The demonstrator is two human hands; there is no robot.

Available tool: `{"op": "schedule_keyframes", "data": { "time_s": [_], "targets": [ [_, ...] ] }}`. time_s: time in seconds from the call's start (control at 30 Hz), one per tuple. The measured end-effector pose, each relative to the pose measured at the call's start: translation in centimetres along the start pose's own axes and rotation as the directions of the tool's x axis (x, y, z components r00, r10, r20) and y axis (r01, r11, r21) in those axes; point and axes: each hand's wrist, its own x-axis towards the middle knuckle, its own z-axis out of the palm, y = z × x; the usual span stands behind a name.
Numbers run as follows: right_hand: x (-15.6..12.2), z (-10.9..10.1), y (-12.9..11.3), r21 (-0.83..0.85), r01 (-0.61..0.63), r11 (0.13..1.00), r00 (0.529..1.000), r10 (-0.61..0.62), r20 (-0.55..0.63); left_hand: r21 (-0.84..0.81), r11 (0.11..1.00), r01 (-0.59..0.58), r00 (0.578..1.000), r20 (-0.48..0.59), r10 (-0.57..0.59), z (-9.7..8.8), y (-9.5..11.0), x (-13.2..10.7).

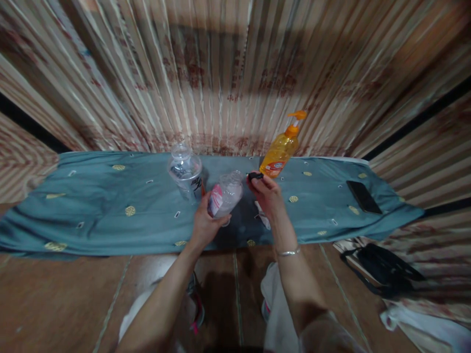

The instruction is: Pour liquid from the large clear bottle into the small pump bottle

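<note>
My left hand point(208, 220) is wrapped round a clear plastic bottle point(231, 193) with a pink and white label, tilted so its uncapped mouth leans right. Close to that mouth, my right hand point(267, 193) pinches a small black object point(255, 176) that looks like a bottle cap. A larger clear jar point(184, 171) with dark lettering stands just left of the held bottle. Behind my right hand is a pump bottle point(281, 152) of yellow-orange liquid. Something white and crumpled point(263, 215) lies on the cloth, partly covered by my right wrist.
A teal patterned cloth point(106, 211) covers the long narrow table. On its right end lies a black phone point(363, 197). Pleated curtains point(221, 73) hang behind the table. A black bag point(386, 267) sits low at the right, above the tiled floor point(88, 289).
</note>
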Motion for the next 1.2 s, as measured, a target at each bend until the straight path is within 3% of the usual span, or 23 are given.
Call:
{"op": "schedule_keyframes", "data": {
  "time_s": [0.07, 0.17, 0.27, 0.4, 1.0, 1.2],
  "targets": [
    [-0.6, -0.7, -2.6, 0.098, 0.022, 0.995, 0.999, -0.026, 0.034, 0.018, 1.0, -0.006, 1.0, 0.015, 0.006, 0.1, -0.2, -0.1],
    [-1.9, -1.0, -5.6, 0.059, 0.1, 0.993, 0.992, -0.104, 0.073, 0.049, 0.998, -0.042, 0.999, 0.032, 0.04, 0.5, -0.5, -0.2],
    [-2.8, -1.0, -6.8, -0.012, 0.178, 0.984, 0.981, -0.176, 0.081, 0.062, 0.994, -0.089, 0.996, 0.029, 0.087, 1.0, -0.8, -0.2],
    [-3.1, -1.4, -7.1, -0.128, 0.208, 0.97, 0.973, -0.191, 0.13, 0.076, 0.988, -0.133, 0.991, 0.039, 0.13, 1.7, -1.0, 0.0],
    [-3.4, -4.4, -8.3, -0.271, 0.237, 0.933, 0.956, -0.175, 0.234, 0.192, 0.954, -0.231, 0.972, 0.098, 0.215, 3.1, -1.0, 0.8],
    [-3.2, -4.6, -8.1, -0.413, 0.245, 0.877, 0.966, -0.184, 0.181, 0.218, 0.945, -0.246, 0.969, 0.091, 0.231, 3.4, -1.0, 1.2]
  ]
}}
